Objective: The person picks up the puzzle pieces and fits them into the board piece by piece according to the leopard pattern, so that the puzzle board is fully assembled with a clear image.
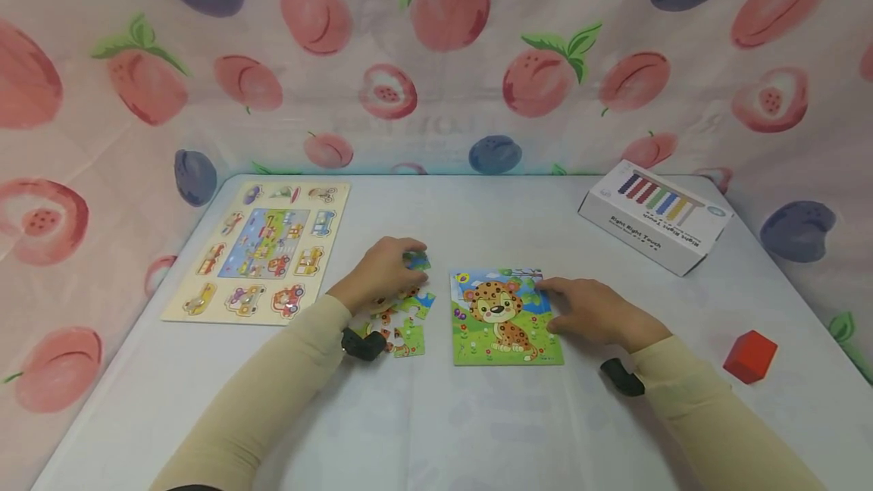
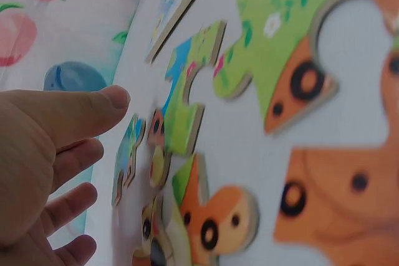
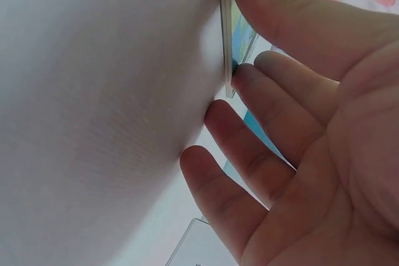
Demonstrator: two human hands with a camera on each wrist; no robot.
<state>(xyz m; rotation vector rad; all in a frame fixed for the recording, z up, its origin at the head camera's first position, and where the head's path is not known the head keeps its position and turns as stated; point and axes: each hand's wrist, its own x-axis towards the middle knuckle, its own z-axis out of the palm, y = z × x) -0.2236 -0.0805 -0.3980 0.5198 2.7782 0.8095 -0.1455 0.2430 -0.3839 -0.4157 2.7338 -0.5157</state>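
My left hand (image 1: 382, 271) is over a group of loose jigsaw pieces (image 1: 411, 339) printed in orange, green and blue. Its fingers are parted, and a blue-and-green jigsaw piece (image 2: 128, 160) is close to them in the left wrist view; contact between them cannot be made out. To the right lies a square leopard puzzle board (image 1: 501, 332) with a cartoon leopard on grass. My right hand (image 1: 593, 309) rests at its right edge, thumb and forefinger touching the board (image 3: 225, 35). The other fingers of that hand stretch down to the tabletop.
A wooden vehicle puzzle board (image 1: 262, 192) lies at the back left. At the back right sits a white toy box (image 1: 641, 229), and a red block (image 1: 750, 357) is on the right side of the table. A fruit-print curtain (image 1: 382, 36) hangs behind.
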